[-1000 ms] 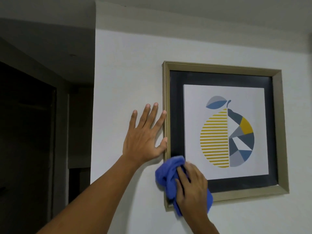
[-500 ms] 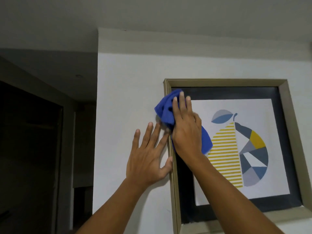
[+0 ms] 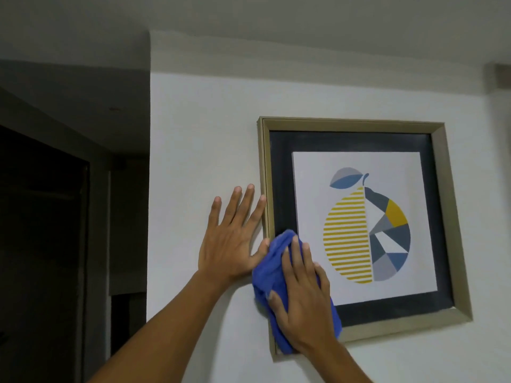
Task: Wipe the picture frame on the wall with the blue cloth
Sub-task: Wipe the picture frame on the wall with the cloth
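A square picture frame [image 3: 356, 127] with a dull gold rim and a dark mat hangs on the white wall; it shows a yellow-striped and grey-blue fruit. My right hand [image 3: 300, 297] presses the bunched blue cloth [image 3: 266, 275] flat against the frame's lower left part, covering the left rim and the corner there. My left hand [image 3: 231, 239] lies flat on the wall with fingers spread, its forefinger and thumb touching the frame's left edge just above the cloth.
The white wall [image 3: 199, 134] ends at a corner on the left, beyond which a dark doorway [image 3: 41, 244] opens. A ceiling beam [image 3: 276, 59] runs above the frame. A wall edge [image 3: 497, 87] stands at the far right.
My right hand has slid the cloth down the frame's left side from the upper left corner to the lower left. My left hand has stayed on the wall by the frame.
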Tool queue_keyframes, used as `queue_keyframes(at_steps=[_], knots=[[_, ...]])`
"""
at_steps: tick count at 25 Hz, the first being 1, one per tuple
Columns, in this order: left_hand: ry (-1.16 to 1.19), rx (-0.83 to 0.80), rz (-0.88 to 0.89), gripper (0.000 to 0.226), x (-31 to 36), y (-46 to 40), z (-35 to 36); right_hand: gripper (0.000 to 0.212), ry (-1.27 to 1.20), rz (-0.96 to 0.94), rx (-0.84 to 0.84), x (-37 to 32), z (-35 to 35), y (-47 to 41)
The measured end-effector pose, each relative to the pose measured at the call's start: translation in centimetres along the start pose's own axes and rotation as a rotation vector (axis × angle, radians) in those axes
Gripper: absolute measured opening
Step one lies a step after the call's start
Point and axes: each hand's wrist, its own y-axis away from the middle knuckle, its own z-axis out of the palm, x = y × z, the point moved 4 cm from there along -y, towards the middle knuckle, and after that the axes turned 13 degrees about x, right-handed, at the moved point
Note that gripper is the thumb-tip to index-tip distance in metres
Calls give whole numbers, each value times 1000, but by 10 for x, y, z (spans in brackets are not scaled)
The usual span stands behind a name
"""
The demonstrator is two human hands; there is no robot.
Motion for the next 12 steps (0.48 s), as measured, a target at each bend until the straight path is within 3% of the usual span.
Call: queue_keyframes(at_steps=[7, 12], knots=[[28, 80, 1, 74, -1, 3, 1, 74, 80, 19, 196, -9, -7, -159], [41, 37, 61, 83, 4, 5, 1, 68, -34, 62, 164, -5, -7, -105]])
